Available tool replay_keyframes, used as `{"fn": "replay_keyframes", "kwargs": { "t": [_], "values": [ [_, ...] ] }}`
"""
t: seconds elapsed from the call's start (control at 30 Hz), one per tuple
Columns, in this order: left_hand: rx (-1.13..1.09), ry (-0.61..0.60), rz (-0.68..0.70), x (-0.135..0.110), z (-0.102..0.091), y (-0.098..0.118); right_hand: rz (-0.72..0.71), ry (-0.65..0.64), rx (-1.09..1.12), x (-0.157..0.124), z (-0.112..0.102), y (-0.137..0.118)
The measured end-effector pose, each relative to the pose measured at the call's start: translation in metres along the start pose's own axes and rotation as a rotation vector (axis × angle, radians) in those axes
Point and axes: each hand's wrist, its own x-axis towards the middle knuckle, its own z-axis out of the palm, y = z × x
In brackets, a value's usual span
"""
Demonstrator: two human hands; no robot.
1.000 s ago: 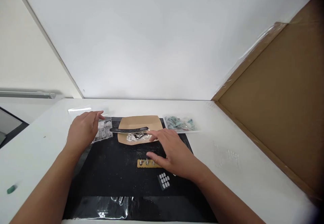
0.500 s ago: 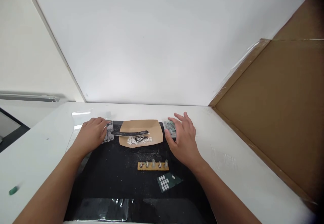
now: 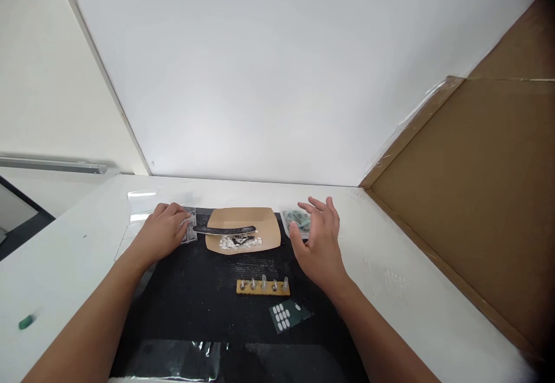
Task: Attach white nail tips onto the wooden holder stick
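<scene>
My left hand [image 3: 167, 230] lies over the left part of a small clear box [image 3: 191, 234] with greyish contents. Its fingers are bent closed at the box, and the tips are partly hidden. My right hand [image 3: 318, 235] is raised just right of a clear box [image 3: 299, 221] with green pieces, fingers spread and nothing in them. Between the hands stands a tan paper tray [image 3: 271, 227] with small white pieces [image 3: 240, 242]. A dark curved nail file [image 3: 225, 230] lies across the tray, its left end past the rim.
In front of the tray, a wooden strip [image 3: 255, 292] carries several short upright pegs. Near it lies a green sheet [image 3: 290, 316] with white oval tabs. All rest on a black mat [image 3: 195, 308]. A green piece [image 3: 26, 322] sits far left; a cardboard panel [image 3: 477, 198] stands right.
My right hand has drawn slightly right, uncovering more of the green-filled box. My left fingers have shifted a little over their box. The whole view has shifted slightly.
</scene>
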Motion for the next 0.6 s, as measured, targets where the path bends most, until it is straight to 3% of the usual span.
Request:
{"fn": "replay_keyframes", "kwargs": {
  "t": [0.6],
  "values": [
    [-0.074, 0.012, 0.023, 0.0014, 0.001, 0.0025, 0.035, -0.001, 0.011, -0.0001, -0.0007, -0.0001]
  ]
}}
